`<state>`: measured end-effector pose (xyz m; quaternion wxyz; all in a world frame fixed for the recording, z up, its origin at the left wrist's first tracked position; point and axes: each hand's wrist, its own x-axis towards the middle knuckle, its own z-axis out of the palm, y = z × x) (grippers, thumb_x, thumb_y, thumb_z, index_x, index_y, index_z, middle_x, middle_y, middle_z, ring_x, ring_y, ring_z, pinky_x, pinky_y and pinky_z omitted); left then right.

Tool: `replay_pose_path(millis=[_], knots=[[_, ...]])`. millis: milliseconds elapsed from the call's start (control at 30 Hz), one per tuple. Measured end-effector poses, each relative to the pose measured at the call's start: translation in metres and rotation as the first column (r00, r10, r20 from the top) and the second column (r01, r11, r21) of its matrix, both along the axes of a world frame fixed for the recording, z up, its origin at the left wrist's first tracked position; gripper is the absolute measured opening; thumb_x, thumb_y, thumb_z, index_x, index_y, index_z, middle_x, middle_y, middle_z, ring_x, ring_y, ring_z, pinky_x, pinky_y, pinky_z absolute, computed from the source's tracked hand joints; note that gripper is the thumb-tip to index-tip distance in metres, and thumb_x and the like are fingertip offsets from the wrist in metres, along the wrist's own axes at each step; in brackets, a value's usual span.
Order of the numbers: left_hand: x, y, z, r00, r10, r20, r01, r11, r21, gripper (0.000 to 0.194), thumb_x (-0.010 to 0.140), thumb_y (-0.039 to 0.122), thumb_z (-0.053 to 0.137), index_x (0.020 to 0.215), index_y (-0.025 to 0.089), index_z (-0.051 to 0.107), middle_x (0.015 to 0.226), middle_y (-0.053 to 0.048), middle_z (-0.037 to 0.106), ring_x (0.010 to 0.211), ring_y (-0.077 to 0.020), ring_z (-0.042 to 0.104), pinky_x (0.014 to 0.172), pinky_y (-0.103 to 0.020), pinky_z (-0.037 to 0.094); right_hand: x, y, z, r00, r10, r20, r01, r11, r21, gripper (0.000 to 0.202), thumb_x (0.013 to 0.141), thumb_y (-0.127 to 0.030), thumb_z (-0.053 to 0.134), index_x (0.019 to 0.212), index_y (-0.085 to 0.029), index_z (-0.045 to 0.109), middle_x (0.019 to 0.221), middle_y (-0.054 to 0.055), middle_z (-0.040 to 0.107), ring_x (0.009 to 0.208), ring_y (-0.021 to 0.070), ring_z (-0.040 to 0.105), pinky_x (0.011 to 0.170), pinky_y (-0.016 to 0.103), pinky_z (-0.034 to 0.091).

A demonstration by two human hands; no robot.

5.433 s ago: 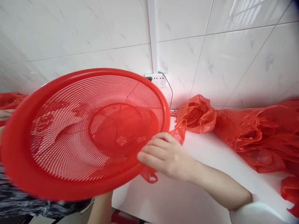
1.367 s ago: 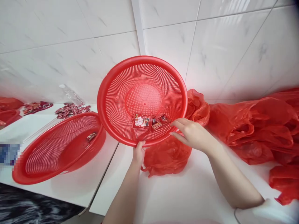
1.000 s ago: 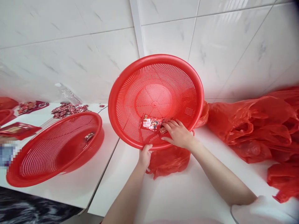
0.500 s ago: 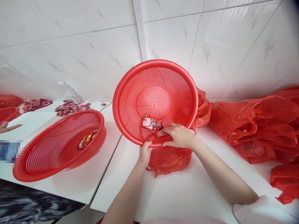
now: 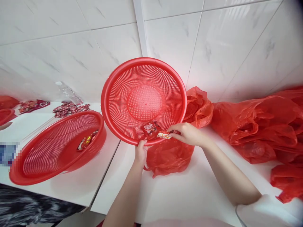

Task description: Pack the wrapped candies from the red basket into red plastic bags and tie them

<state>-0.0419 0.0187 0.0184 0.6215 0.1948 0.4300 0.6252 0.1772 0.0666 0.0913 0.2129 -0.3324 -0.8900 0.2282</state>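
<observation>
A round red plastic basket [image 5: 144, 75] is tilted toward me, its mouth facing my eyes. My left hand [image 5: 141, 151] grips its lower rim, thumb over the edge. At the rim's lower right, my right hand [image 5: 186, 134] is closed on small wrapped snack packets [image 5: 164, 135], one white with orange marks, others red and partly covered by the fingers. Beside them, a dark red printed packet [image 5: 151, 128] rests against the basket's lower wall. Below the basket sits a red plastic bag [image 5: 169, 157] on the white table [image 5: 172, 195].
To the left, another red basket [image 5: 42, 157] leans, with shiny packets [image 5: 87, 141] inside. Behind it lie a clear plastic bottle [image 5: 69, 93] and a heap of small red packets [image 5: 68, 109]. Red plastic bags [image 5: 248, 123] fill the right side along the tiled wall [image 5: 170, 34].
The basket has shifted left with my left hand. My right hand has lifted packets from the basket's inside toward its right rim. The other person's hand at far left has mostly withdrawn.
</observation>
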Motion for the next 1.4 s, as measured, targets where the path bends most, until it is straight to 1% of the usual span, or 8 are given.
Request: replay_pose_path(millis=[433,567,667,800,933,1100,1233,1400], knots=[[0.002,0.0,0.004,1.0,0.006,-0.007,-0.006,1.0,0.01,0.041,0.06,0.027,0.062,0.098,0.011,0.067,0.093,-0.011,0.074,0.102,-0.035,0.066,0.088,-0.045,0.051,-0.007,-0.006,0.005,0.99,0.14,0.023,-0.137,0.985,-0.106,0.028,0.097,-0.036,0.046,0.093,-0.019,0.068,0.078,0.002,0.07,0.065,0.0133,0.062,0.064,0.026,0.046],[0.005,-0.001,0.005,0.999,0.037,-0.034,-0.036,0.999,0.031,0.039,0.058,0.024,0.064,0.095,0.012,0.068,0.093,-0.01,0.074,0.106,-0.0345,0.064,0.091,-0.044,0.05,-0.013,-0.005,-0.003,0.997,0.074,-0.025,-0.074,0.997,-0.002,0.026,0.097,-0.034,0.046,0.109,-0.021,0.064,0.104,0.006,0.07,0.092,0.0182,0.066,0.084,0.033,0.05],[0.011,-0.004,0.001,1.0,-0.016,-0.02,0.017,0.999,0.041,0.039,0.059,0.024,0.064,0.096,0.013,0.068,0.093,-0.009,0.074,0.107,-0.0333,0.064,0.091,-0.043,0.05,-0.021,-0.004,-0.017,0.999,-0.011,-0.036,0.015,0.995,0.103,0.054,0.088,-0.045,0.059,0.135,-0.022,0.048,0.145,0.015,0.045,0.129,0.027,0.047,0.103,0.045,0.042],[0.018,-0.009,-0.008,0.996,-0.091,-0.016,0.092,0.994,0.054,0.036,0.062,0.022,0.064,0.096,0.014,0.069,0.096,-0.008,0.074,0.104,-0.0318,0.066,0.091,-0.043,0.05,-0.031,-0.001,-0.039,0.991,-0.023,0.133,0.018,0.999,0.042,0.099,0.071,-0.068,0.065,0.15,-0.021,0.028,0.158,0.019,0.018,0.144,0.0359,0.021,0.109,0.056,0.031],[0.017,-0.009,-0.012,0.99,-0.135,-0.045,0.136,0.99,0.029,0.034,0.063,0.02,0.063,0.096,0.013,0.069,0.095,-0.009,0.075,0.1,-0.0323,0.067,0.09,-0.044,0.051,-0.034,0.0,-0.046,0.988,0.042,0.149,-0.046,0.999,0.025,0.102,0.066,-0.064,0.073,0.148,-0.02,0.033,0.146,0.017,0.043,0.134,0.0337,0.04,0.105,0.05,0.038],[0.011,-0.004,-0.006,0.995,-0.094,-0.032,0.095,0.995,0.028,0.032,0.062,0.021,0.061,0.091,0.011,0.068,0.09,-0.011,0.074,0.101,-0.0341,0.067,0.09,-0.047,0.051,-0.031,0.002,-0.038,0.992,0.092,0.092,-0.097,0.994,0.055,0.057,0.08,-0.038,0.069,0.133,-0.025,0.054,0.117,0.009,0.066,0.105,0.024,0.06,0.09,0.037,0.047],[0.007,-0.001,-0.001,0.996,-0.089,0.007,0.089,0.996,0.03,0.034,0.063,0.023,0.059,0.093,0.009,0.068,0.094,-0.013,0.074,0.105,-0.035,0.065,0.092,-0.048,0.051,-0.025,0.009,-0.034,1.0,-0.006,-0.014,0.007,1.0,0.029,0.025,0.091,-0.017,0.051,0.108,-0.022,0.067,0.098,0.005,0.071,0.088,0.0163,0.064,0.08,0.028,0.046],[0.004,-0.001,0.0,0.998,-0.054,0.008,0.054,0.998,0.013,0.037,0.063,0.022,0.061,0.098,0.01,0.067,0.101,-0.014,0.073,0.108,-0.0351,0.064,0.092,-0.049,0.051,-0.016,0.013,-0.026,0.968,-0.196,-0.155,0.184,0.979,-0.087,0.027,0.094,-0.036,0.048,0.08,-0.016,0.06,0.061,-0.001,0.057,0.053,0.0107,0.049,0.056,0.023,0.037]])
